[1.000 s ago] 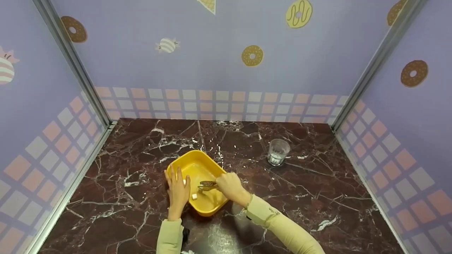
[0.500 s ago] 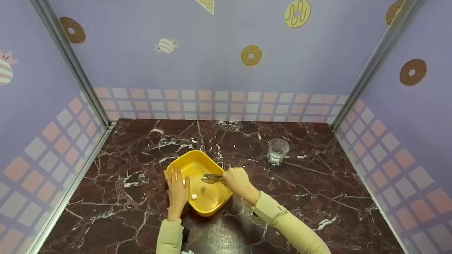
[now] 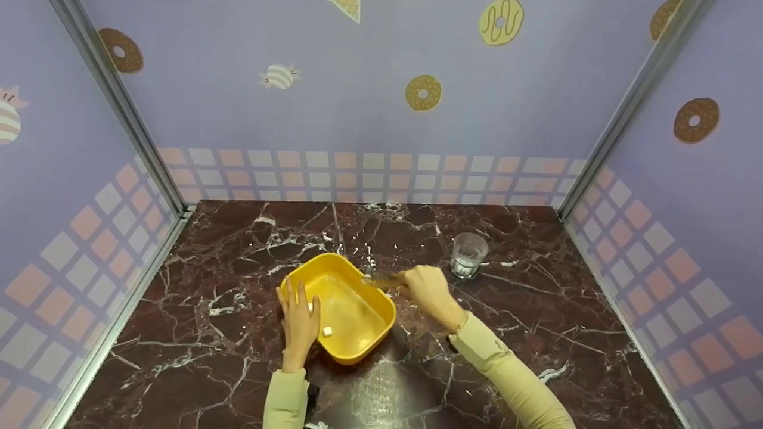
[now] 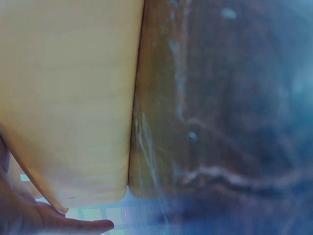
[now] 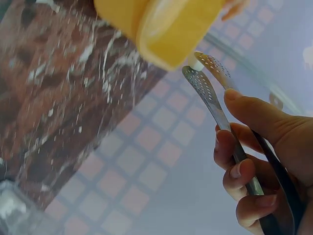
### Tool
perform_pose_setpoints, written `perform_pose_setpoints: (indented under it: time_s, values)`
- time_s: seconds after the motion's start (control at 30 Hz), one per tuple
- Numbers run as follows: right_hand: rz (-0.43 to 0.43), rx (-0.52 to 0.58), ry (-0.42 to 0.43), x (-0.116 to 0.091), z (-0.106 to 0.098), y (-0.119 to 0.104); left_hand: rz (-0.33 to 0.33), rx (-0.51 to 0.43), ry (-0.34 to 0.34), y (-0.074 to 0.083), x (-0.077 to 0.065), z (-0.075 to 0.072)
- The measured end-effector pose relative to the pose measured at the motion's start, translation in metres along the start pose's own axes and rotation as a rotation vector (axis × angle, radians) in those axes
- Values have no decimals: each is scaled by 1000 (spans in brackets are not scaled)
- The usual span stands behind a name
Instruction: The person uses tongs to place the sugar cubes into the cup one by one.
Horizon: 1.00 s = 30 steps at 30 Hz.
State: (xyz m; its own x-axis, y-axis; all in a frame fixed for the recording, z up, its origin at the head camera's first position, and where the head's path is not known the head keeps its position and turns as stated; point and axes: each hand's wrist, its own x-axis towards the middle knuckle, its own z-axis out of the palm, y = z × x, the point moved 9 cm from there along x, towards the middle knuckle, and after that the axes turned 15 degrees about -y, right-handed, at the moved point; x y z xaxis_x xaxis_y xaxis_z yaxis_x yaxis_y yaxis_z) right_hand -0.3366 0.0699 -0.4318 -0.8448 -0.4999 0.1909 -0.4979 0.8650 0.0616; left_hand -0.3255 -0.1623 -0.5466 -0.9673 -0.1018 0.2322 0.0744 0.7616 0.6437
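Right hand (image 3: 430,292), fingers curled round tongs (image 5: 204,90), has moved from inside the yellow tub (image 3: 357,319), lower centre, to its upper-right rim, lifting one white cube (image 5: 196,63) from the others (image 3: 328,331); left hand (image 3: 300,316) lies straight-fingered on the tub.

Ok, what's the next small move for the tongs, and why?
Probably carry the tongs across to the glass: the right hand grips them with a white piece caught in them, near the tub's rim, and the glass stands upright to the right with something white low inside.
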Motion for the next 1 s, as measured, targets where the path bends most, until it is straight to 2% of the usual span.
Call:
perform_pose_setpoints:
  time_s: [0.2,0.33,0.57,0.7,1.0]
  values:
    - [49,18,56,-5,-17,36,21,22,24,1,0,-1]
    - [100,-9,50,-10,-24,60,23,27,36,1,-1,-2]
    - [195,-16,42,-21,-31,105,-5,26,4,0,0,1]
    - [235,-15,32,-26,-32,130,-25,32,-13,-1,1,2]
    - [318,-1,7,-36,-25,176,-15,16,-5,0,0,0]
